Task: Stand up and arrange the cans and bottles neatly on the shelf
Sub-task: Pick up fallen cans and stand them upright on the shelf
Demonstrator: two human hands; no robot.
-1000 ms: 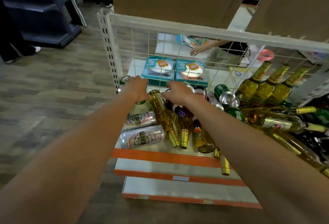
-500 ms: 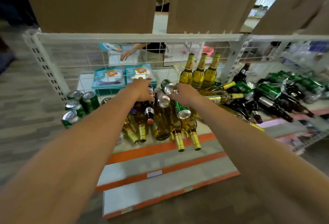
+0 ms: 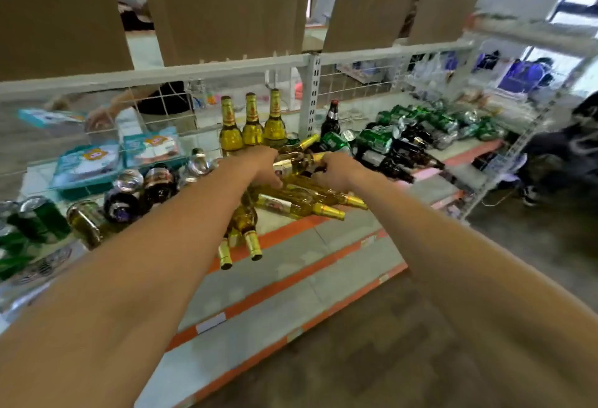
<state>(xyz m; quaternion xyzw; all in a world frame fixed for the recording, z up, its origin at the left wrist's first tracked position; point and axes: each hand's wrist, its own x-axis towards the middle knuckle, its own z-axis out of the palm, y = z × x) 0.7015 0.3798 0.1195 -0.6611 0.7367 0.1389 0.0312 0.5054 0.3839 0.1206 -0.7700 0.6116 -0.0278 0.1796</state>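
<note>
The left hand (image 3: 263, 168) and right hand (image 3: 338, 171) meet over one golden bottle (image 3: 293, 164) that lies flat on the shelf (image 3: 291, 234), on top of a heap of other toppled golden bottles (image 3: 301, 207). Its long axis runs crosswise between the two hands. The labelled body is under the left fingers, and the gold-foiled neck points towards the right fingers.

The left fingers look curled over the body, with the thumb tucked underneath. The right fingers sit at the neck end, but I cannot tell whether they have closed on it.

Just beyond the left fingers stand three upright golden bottles (image 3: 252, 130) in a row. In my judgement, raising this one means swinging the neck end up and setting the base down beside that row, and the left hand is the nearer of the two.
</note>
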